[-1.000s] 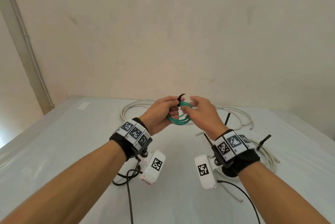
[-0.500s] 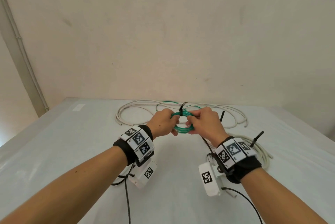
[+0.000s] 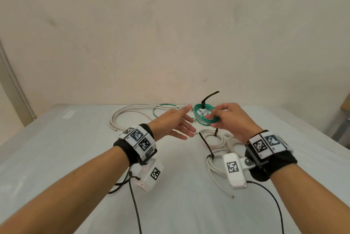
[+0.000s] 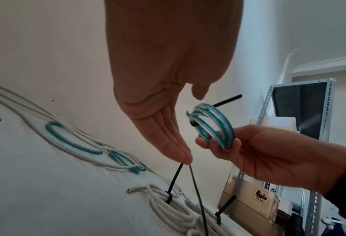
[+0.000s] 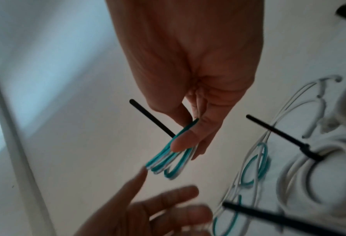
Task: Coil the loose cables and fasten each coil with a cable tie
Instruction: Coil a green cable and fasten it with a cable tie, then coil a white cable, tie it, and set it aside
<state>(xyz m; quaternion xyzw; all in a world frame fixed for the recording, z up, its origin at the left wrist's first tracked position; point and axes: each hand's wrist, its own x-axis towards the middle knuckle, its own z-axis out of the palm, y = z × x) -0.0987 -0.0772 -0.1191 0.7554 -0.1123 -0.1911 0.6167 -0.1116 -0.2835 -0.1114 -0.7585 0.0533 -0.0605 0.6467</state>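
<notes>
A small green-and-white cable coil (image 3: pixel 205 115) (image 4: pixel 213 126) (image 5: pixel 168 161) hangs above the far middle of the table, bound by a black cable tie (image 3: pixel 209 96) whose tail sticks up. My right hand (image 3: pixel 230 120) (image 5: pixel 190 137) pinches the coil's near side between thumb and fingers. My left hand (image 3: pixel 177 122) (image 4: pixel 168 137) is just left of the coil with straight fingers, holding nothing. Loose white cable (image 3: pixel 130 113) with a green stretch (image 3: pixel 164 107) lies at the back of the table.
Two tied white cable coils (image 3: pixel 215 141) (image 3: pixel 216 165) lie on the grey table (image 3: pixel 56 158) under my right hand, their black tie tails sticking up. A wall stands right behind the table. A metal rack with boxes (image 4: pixel 301 143) stands off to the right.
My left hand has let go of the coil and opened to the left. My right hand has lifted the tied coil up and to the right.
</notes>
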